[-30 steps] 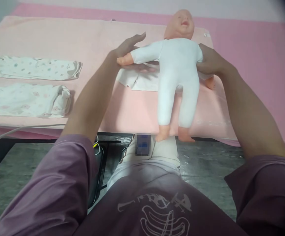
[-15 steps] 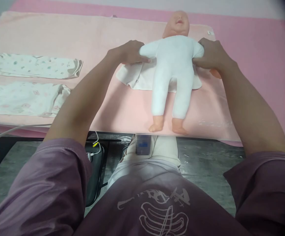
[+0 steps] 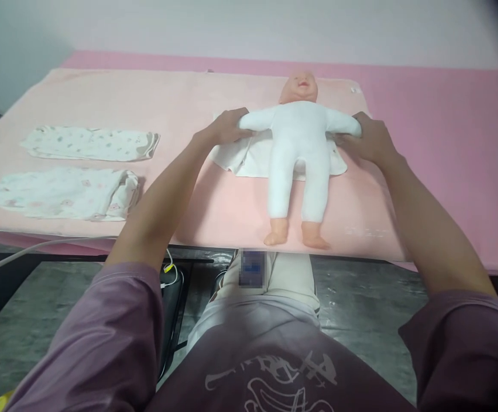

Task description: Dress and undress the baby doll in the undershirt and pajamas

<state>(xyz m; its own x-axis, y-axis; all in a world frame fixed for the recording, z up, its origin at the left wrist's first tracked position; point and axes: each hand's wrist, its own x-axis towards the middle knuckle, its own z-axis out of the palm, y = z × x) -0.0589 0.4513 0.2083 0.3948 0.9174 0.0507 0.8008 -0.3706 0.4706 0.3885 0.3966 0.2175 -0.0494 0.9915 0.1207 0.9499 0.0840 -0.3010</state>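
Observation:
A baby doll (image 3: 300, 137) with a white cloth body and bare orange-pink feet lies on its back, head away from me. Under its torso a white garment (image 3: 249, 160) is spread out and partly hidden. My left hand (image 3: 230, 126) is closed round the end of the doll's arm on the left side. On the other side, my right hand (image 3: 371, 137) grips the end of the doll's other arm. Both arms of the doll stretch outward, and its hands are hidden by mine.
Two folded white printed cloths, one with small greenish marks (image 3: 90, 143) and one with pink marks (image 3: 64, 194), lie to the left on the pale pink mat (image 3: 180, 91). A white cable (image 3: 38, 247) runs along the table's front left edge. A pinkish-purple surface (image 3: 437, 160) extends right.
The camera view has tilted upward, so everything sits lower. The doll's arm on the right now reaches out straighter, and its orange hand there is no longer visible.

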